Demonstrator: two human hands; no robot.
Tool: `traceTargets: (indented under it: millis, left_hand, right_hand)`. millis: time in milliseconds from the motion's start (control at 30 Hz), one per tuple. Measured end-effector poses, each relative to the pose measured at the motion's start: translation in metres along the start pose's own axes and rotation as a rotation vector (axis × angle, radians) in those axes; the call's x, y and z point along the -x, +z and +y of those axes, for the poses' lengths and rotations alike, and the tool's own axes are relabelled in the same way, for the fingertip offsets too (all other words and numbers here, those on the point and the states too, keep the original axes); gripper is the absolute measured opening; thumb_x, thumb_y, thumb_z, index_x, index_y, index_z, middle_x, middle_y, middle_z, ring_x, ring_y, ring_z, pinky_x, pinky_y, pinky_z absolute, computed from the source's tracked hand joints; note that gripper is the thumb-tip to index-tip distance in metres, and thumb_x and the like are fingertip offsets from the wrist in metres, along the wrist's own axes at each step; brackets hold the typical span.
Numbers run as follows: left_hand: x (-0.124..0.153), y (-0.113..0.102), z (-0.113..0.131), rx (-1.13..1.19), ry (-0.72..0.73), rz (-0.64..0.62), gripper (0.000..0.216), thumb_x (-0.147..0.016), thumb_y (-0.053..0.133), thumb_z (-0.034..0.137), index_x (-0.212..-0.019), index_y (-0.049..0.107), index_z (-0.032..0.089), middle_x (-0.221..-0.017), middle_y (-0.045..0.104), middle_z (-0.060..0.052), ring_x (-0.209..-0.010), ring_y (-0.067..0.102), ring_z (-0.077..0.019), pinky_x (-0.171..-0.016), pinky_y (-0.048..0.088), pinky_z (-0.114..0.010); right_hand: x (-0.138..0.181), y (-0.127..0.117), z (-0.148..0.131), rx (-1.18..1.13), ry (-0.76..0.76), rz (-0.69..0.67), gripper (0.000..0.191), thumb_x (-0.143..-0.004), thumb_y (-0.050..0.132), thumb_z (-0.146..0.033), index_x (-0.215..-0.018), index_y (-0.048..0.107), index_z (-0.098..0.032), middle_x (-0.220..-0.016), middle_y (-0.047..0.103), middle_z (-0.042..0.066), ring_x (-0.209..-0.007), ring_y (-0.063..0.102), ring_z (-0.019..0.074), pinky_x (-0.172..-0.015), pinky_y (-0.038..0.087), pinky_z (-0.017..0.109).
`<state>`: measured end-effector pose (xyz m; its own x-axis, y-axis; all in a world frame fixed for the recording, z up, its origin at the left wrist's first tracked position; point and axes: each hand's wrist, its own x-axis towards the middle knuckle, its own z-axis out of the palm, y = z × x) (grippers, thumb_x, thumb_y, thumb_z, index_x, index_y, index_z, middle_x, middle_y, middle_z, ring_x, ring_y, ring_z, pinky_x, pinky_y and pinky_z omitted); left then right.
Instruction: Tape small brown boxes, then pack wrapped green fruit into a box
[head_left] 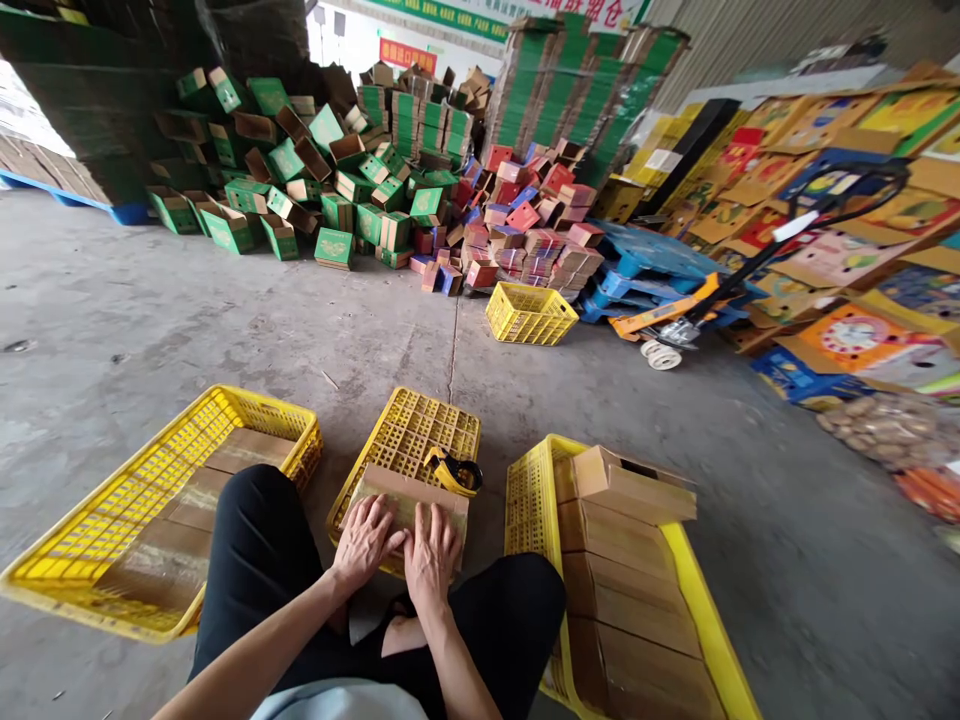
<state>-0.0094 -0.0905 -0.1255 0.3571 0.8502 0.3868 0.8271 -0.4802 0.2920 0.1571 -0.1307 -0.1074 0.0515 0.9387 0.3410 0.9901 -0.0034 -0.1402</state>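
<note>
A brown cardboard box (405, 487) lies on an upturned yellow plastic crate (409, 425) between my knees. My left hand (367, 540) rests flat on the box's near top, fingers spread. Beside it my right hand (431, 550) lies flat on the same box, its thumb close to the left one. Just beyond the box, on the crate, sits a yellow and black tape dispenser (454, 472); neither hand touches it. Part of the box is hidden under my hands.
Left stands a yellow crate (67, 500) with several cardboard boxes (184, 500) inside. Another crate (529, 500) at right holds boxes (622, 590), one tilted on top. Ahead are a yellow crate (531, 315), green cartons (334, 247), blue pallets (645, 250) and a pallet jack (697, 310).
</note>
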Motion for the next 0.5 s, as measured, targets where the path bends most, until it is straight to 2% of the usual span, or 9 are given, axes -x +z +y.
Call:
traceTargets:
  millis: [100,167,333,433,500]
  left_hand:
    - [-0.002,0.003,0.0,0.004,-0.011,0.008,0.055,-0.106,0.043,0.06,-0.146,0.063,0.028,-0.14,0.066,-0.013,-0.131,0.059,-0.0359,-0.11,0.049,-0.053]
    - [-0.003,0.004,-0.001,0.004,-0.028,0.009,0.055,-0.106,0.042,0.059,-0.148,0.061,0.028,-0.141,0.066,-0.012,-0.133,0.058,-0.0352,-0.111,0.049,-0.052]
    - [-0.007,0.004,-0.006,-0.005,-0.085,0.014,0.061,-0.107,0.041,0.058,-0.153,0.055,0.021,-0.146,0.063,-0.014,-0.138,0.056,-0.0334,-0.117,0.044,-0.051]
    - [-0.005,0.004,-0.016,-0.023,-0.176,0.063,0.066,-0.108,0.037,0.058,-0.158,0.047,0.016,-0.15,0.06,-0.018,-0.141,0.054,-0.0352,-0.12,0.041,-0.055]
    - [-0.002,0.004,-0.025,-0.007,-0.176,0.082,0.069,-0.108,0.036,0.058,-0.163,0.038,0.016,-0.154,0.057,-0.019,-0.145,0.051,-0.035,-0.12,0.041,-0.055]
  right_hand:
    - [-0.005,0.001,-0.01,-0.042,-0.009,-0.047,0.054,-0.103,0.045,-0.024,-0.156,0.052,-0.027,-0.147,0.062,0.017,-0.131,0.058,0.0417,-0.114,0.035,0.069]
    - [-0.007,0.003,-0.013,-0.058,-0.001,-0.03,0.055,-0.103,0.042,-0.025,-0.158,0.05,-0.025,-0.145,0.064,0.018,-0.129,0.059,0.0419,-0.114,0.035,0.069]
    - [-0.004,0.005,-0.013,-0.067,-0.01,0.021,0.053,-0.106,0.039,-0.029,-0.158,0.05,-0.024,-0.145,0.064,0.018,-0.131,0.057,0.0412,-0.114,0.036,0.067]
    - [-0.001,0.004,-0.014,-0.057,-0.001,-0.002,0.052,-0.107,0.04,-0.033,-0.157,0.051,-0.023,-0.146,0.062,0.019,-0.132,0.057,0.0408,-0.114,0.036,0.067]
    - [0.0,0.005,-0.015,-0.056,0.003,-0.003,0.051,-0.108,0.039,-0.032,-0.156,0.051,-0.022,-0.146,0.062,0.019,-0.132,0.057,0.0411,-0.114,0.035,0.068]
